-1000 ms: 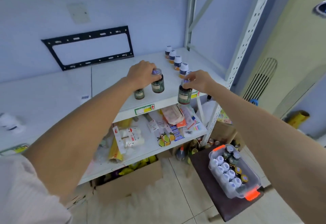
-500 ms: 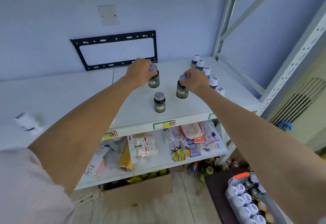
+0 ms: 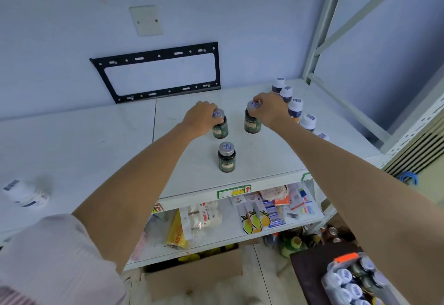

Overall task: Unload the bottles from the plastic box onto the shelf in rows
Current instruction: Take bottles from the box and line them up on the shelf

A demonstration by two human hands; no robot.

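Note:
Three dark green bottles with silver caps stand on the white top shelf (image 3: 264,160). My left hand (image 3: 200,118) grips the cap of the left green bottle (image 3: 220,129). My right hand (image 3: 269,108) grips the cap of the right green bottle (image 3: 252,124). Both bottles rest upright on the shelf. A third green bottle (image 3: 226,158) stands free in front of them. Along the right side runs a row of white-capped bottles (image 3: 295,108). The clear plastic box (image 3: 353,283) with orange latches, holding several bottles, sits at the bottom right.
A black wall bracket (image 3: 158,74) hangs behind the shelf. A white bottle (image 3: 24,194) lies on the counter at far left. The lower shelf (image 3: 228,230) holds packets and cards. A cardboard box (image 3: 192,278) sits on the floor; a grey shelf post (image 3: 322,25) rises at right.
Both hands moved with their bottles from the shelf's front edge toward the back. The view tilted up, so the plastic box slid to the bottom corner.

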